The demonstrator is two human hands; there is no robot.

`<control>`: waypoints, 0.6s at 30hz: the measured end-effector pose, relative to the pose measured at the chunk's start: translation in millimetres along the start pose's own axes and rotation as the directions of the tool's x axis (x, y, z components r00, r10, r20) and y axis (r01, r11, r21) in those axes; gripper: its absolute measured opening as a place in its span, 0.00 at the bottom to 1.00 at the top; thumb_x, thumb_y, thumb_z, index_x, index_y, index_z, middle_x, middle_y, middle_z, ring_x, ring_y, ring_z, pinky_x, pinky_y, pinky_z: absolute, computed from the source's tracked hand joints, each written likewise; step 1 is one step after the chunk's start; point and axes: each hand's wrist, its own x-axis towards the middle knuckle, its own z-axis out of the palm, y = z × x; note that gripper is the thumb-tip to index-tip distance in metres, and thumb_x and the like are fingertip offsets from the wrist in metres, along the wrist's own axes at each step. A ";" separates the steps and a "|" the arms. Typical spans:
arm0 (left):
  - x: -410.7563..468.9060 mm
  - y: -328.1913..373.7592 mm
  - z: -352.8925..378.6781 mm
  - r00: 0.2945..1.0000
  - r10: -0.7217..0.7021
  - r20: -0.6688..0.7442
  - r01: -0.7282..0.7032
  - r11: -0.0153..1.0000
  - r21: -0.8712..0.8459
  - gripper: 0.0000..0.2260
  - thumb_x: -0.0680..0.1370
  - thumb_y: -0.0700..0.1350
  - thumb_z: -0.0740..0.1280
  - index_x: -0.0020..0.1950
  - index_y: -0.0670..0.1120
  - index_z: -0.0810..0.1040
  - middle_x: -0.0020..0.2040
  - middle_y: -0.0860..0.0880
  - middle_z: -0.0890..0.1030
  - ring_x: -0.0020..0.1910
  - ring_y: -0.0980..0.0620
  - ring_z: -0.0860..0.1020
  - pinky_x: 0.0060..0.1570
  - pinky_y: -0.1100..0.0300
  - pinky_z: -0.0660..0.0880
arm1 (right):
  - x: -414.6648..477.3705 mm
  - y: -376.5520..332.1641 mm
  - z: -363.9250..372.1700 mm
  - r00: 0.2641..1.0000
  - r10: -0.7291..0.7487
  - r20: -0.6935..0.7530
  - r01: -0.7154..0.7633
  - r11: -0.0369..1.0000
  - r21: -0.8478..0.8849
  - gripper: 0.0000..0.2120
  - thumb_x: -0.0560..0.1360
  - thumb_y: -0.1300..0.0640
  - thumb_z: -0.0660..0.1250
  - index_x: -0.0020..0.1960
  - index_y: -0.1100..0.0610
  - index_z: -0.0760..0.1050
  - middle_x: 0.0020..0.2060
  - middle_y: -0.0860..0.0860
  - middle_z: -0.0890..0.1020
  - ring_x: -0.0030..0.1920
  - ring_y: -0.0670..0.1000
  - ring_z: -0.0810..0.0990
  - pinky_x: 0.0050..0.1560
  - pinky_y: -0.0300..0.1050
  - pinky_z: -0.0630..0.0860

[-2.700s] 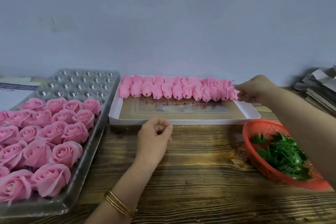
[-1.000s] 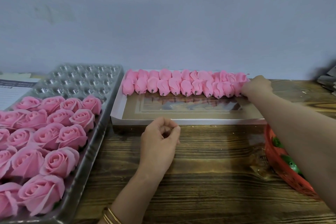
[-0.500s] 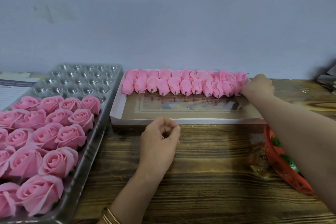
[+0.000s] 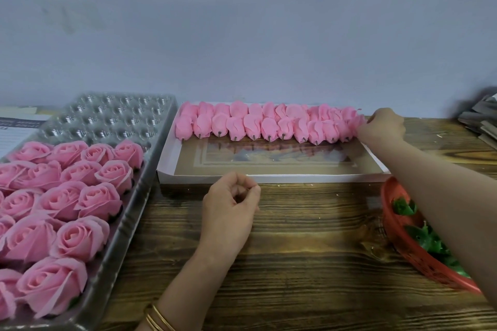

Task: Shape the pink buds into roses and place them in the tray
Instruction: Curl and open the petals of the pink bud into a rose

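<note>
Step in hand: picking the next bud from the stock; no shaping has begun on it yet, as I judge it.
Right hand: my right hand [image 4: 382, 126] is at the right of the frame, at the right end of the rows, fingers curled onto the end bud [image 4: 353, 121]. The back of the hand hides most of the contact.
Left hand: my left hand [image 4: 231, 207] rests at centre frame on the wooden table [image 4: 295, 250], fingers curled in, with nothing visible inside them.
Pink buds: the pink buds [image 4: 269, 123] lie in two packed rows along the far side of the white box [image 4: 269, 178], centre of frame.
Tray: the tray [image 4: 129, 212] sits at the left; finished roses [image 4: 80, 196] fill its near part, and the empty cups [image 4: 115, 115] are at its far end.
Next move: lift the end bud clear without dragging its neighbour, bring it to my left hand, and open the petals gently. They look thin and easily creased.
Also here: a red basket [image 4: 419, 258] of green leaves [image 4: 430, 239], lower right.
</note>
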 end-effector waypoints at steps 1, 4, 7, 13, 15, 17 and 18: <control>-0.1 0.0 -0.1 1.000 -0.002 0.002 0.002 1.000 -0.001 0.05 0.77 0.41 0.69 0.44 0.51 0.79 0.33 0.55 0.81 0.32 0.61 0.78 0.37 0.64 0.73 | -0.3 0.5 -2.3 1.000 -0.007 0.000 0.007 1.000 -0.001 0.16 0.78 0.49 0.63 0.47 0.64 0.75 0.47 0.64 0.80 0.50 0.66 0.78 0.45 0.48 0.70; 0.0 -0.1 -0.2 1.000 -0.008 0.007 0.008 1.000 0.004 0.05 0.77 0.41 0.69 0.45 0.51 0.79 0.32 0.56 0.80 0.32 0.62 0.78 0.37 0.65 0.73 | -3.1 1.2 -9.3 0.999 -0.035 -0.020 0.035 0.999 0.008 0.18 0.77 0.48 0.63 0.46 0.65 0.76 0.43 0.62 0.79 0.47 0.65 0.78 0.44 0.48 0.71; 0.2 0.2 -0.6 1.000 -0.010 0.007 0.010 1.000 -0.003 0.05 0.77 0.41 0.69 0.45 0.50 0.79 0.32 0.56 0.80 0.31 0.62 0.78 0.38 0.64 0.73 | -7.1 0.9 -15.9 0.997 -0.068 -0.042 0.070 0.997 0.027 0.19 0.77 0.49 0.64 0.47 0.67 0.77 0.42 0.63 0.80 0.40 0.60 0.74 0.43 0.49 0.71; 0.6 -1.2 -0.9 1.000 -0.009 -0.004 0.009 1.000 -0.006 0.05 0.77 0.41 0.69 0.44 0.51 0.79 0.32 0.54 0.81 0.32 0.61 0.78 0.39 0.62 0.73 | -15.3 0.5 -29.1 0.995 -0.092 -0.029 0.093 0.995 0.039 0.17 0.76 0.50 0.66 0.47 0.66 0.79 0.44 0.63 0.82 0.43 0.61 0.76 0.43 0.48 0.71; 0.8 -1.8 -0.9 1.000 -0.007 -0.004 0.007 1.000 -0.013 0.05 0.77 0.41 0.69 0.44 0.50 0.79 0.32 0.55 0.81 0.31 0.62 0.78 0.39 0.61 0.73 | -17.7 0.8 -32.4 0.997 -0.077 -0.008 0.077 0.996 0.037 0.15 0.75 0.52 0.67 0.47 0.65 0.79 0.45 0.62 0.82 0.43 0.60 0.75 0.43 0.46 0.69; 0.7 -2.3 -0.4 1.000 -0.009 -0.003 0.009 1.000 -0.015 0.05 0.78 0.41 0.69 0.44 0.50 0.79 0.31 0.54 0.81 0.31 0.62 0.78 0.40 0.61 0.73 | -19.9 1.1 -35.9 0.998 -0.060 -0.005 0.061 0.997 0.046 0.14 0.74 0.53 0.68 0.46 0.65 0.80 0.44 0.62 0.82 0.43 0.61 0.76 0.43 0.47 0.71; 0.6 -2.7 -0.3 1.000 -0.009 -0.003 0.009 1.000 -0.016 0.05 0.78 0.41 0.69 0.44 0.50 0.79 0.32 0.54 0.81 0.31 0.62 0.78 0.40 0.61 0.74 | -20.7 1.2 -37.8 0.998 -0.055 -0.009 0.055 0.997 0.051 0.14 0.73 0.53 0.68 0.46 0.65 0.80 0.44 0.62 0.82 0.44 0.62 0.77 0.44 0.48 0.73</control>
